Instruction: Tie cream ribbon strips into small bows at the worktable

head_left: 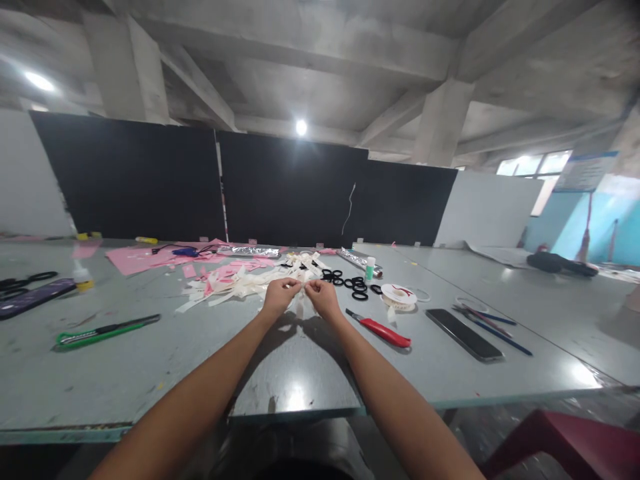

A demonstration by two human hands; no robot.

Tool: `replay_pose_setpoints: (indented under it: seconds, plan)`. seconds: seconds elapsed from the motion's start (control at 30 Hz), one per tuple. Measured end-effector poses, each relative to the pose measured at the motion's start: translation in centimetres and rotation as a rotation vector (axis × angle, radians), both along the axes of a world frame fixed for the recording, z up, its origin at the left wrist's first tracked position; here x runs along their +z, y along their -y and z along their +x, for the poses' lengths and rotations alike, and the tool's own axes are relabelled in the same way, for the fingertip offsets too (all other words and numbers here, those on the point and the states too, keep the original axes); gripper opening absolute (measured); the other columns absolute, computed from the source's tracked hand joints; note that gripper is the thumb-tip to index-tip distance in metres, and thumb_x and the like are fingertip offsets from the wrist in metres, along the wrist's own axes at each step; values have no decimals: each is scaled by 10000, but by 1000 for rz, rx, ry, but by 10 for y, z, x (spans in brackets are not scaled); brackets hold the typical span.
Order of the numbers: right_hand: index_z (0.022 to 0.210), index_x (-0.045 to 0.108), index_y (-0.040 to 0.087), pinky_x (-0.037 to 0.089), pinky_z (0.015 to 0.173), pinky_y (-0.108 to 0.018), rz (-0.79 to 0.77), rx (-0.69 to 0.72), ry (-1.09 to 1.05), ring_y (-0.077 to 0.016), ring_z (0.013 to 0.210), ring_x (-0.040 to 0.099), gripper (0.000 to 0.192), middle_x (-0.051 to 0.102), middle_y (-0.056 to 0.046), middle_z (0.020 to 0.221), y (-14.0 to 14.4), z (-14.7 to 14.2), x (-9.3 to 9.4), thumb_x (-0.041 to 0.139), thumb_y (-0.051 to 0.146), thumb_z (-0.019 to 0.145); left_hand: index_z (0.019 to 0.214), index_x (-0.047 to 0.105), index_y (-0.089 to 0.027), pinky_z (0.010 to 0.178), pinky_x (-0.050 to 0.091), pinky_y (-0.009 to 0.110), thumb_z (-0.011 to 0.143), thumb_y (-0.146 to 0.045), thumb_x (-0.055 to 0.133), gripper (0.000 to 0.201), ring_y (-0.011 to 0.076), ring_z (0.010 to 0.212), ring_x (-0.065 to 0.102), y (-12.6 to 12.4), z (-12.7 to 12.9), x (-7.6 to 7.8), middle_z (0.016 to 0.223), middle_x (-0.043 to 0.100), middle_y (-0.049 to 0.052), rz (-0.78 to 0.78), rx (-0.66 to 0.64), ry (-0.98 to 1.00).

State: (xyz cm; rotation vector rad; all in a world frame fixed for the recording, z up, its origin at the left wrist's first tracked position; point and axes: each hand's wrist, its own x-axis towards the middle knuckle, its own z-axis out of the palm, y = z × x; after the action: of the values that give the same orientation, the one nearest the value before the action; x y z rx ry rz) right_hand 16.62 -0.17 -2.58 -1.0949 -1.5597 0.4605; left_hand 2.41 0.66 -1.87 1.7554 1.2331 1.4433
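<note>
While the grey table (110, 373) runs out of view on both sides, a dark red chair (575, 433) is cut off at lower right. Cream strips (240, 285) heap behind the hands. Left hand (279, 295) and right hand (324, 297) meet, fingers pinched nearly closed on a small pale strip (300, 308) between them, mostly hidden and blurred.

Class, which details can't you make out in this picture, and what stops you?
All in the head view:
- Exact form of the pale piece between the left hand and right hand: too small, partly covered by the hands.
- Wording on the wall notice: blurred.
- Full shape of the maroon seat: cut off by picture edges.
</note>
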Motion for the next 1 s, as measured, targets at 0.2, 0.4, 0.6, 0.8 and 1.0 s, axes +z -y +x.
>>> replay_pose_setpoints:
  seconds: [0.2, 0.4, 0.6, 0.8, 1.0]
  plan:
    - [725, 704, 136, 353, 521, -210, -9, 20, 29, -135, 591, 526, 255, 646, -26, 632, 3, 2, 3, 558, 343, 751, 791, 723, -173, 552, 395, 230, 709, -367, 621, 235, 143, 600, 574, 8, -4, 3, 723, 697, 33, 143, 62, -155]
    - [726, 696, 129, 349, 520, -213, -22, 15, 16, -126, 568, 512, 268, 631, -22, 622, 3, 2, 3, 551, 354, 737, 789, 722, -178, 569, 402, 232, 720, -355, 613, 219, 137, 598, 567, 10, -2, 4, 735, 698, 25, 156, 72, -159]
    - [670, 644, 134, 331, 505, -209, -40, 7, -70, -108, 525, 449, 250, 565, 4, 569, 2, -1, 3, 533, 356, 697, 775, 706, -166, 542, 379, 226, 706, -356, 604, 227, 122, 547, 528, 13, 0, 7, 666, 664, 11, 145, 77, -123]
    - [701, 637, 123, 312, 500, -209, -49, 32, -182, -94, 517, 395, 295, 510, 21, 553, -4, 3, 1, 538, 401, 691, 760, 679, -157, 534, 392, 226, 684, -379, 592, 250, 120, 527, 528, 3, -5, 8, 643, 635, -2, 62, 146, 36]
    - [758, 650, 122, 337, 522, -220, -78, 48, -287, -115, 558, 448, 313, 558, 6, 583, -4, 7, 1, 561, 413, 686, 796, 611, -150, 520, 406, 220, 736, -362, 484, 255, 113, 518, 538, -11, -23, 7, 725, 624, 20, 20, 232, 282]
